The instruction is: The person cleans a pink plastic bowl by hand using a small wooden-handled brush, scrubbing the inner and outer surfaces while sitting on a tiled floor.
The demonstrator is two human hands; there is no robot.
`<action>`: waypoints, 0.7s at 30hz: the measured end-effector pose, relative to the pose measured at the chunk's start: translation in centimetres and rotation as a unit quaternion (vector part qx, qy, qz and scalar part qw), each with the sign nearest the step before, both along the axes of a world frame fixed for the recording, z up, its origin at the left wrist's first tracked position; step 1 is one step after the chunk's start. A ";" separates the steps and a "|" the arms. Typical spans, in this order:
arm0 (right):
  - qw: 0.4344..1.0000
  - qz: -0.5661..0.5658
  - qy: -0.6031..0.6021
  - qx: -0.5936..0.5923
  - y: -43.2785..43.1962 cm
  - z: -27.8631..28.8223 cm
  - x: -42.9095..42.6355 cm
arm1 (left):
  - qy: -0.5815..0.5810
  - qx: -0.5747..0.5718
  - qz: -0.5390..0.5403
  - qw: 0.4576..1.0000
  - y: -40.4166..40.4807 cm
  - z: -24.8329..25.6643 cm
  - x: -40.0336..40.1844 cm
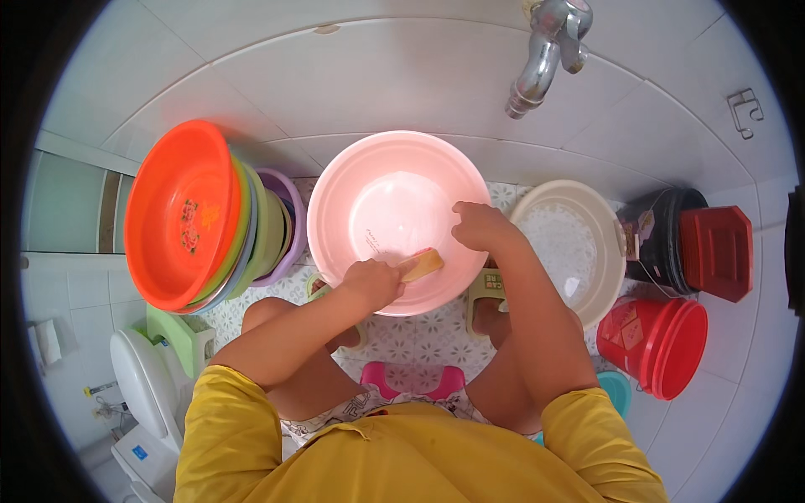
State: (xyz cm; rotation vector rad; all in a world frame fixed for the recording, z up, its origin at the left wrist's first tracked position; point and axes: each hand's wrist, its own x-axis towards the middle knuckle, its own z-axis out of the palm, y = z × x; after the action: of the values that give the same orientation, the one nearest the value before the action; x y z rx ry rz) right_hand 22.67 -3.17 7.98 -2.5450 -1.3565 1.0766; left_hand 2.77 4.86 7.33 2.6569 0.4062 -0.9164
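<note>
A large pink plastic basin (399,151) stands tilted towards me, between my feet and the tiled wall. My left hand (374,284) grips a scrub brush (423,265) with a tan back, over the near inside wall of the basin. A bit of pink shows along the brush's far edge; its bristles are mostly hidden. On the right, my right hand (481,227) holds the basin's rim, fingers curled over to the inside. Beside that arm sits a beige basin (566,251) of sudsy water.
Stacked basins, an orange one (179,214) outermost, lean at left near a white toilet (141,377). A chrome tap (542,60) juts from the wall. Black (660,239) and red buckets (651,346) stand at right. A pink stool (412,380) shows beneath me.
</note>
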 end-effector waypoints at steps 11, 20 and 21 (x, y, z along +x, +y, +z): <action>1.000 0.010 0.010 -0.013 0.6 0.0 -0.1 | -0.094 0.009 0.146 0.985 1.9 -3.0 5.9; 1.000 -0.019 0.016 0.015 0.0 0.0 0.0 | -0.058 -0.009 0.283 0.957 4.4 -2.9 5.3; 1.000 -0.014 0.015 0.010 0.1 0.0 -0.1 | -0.053 -0.023 0.276 0.959 4.2 -2.8 5.1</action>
State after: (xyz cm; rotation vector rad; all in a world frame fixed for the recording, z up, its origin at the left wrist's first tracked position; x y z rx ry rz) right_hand 22.60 -3.05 8.01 -2.5162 -1.3141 1.0852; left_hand 7.90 9.08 4.49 2.3326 1.0180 -0.5929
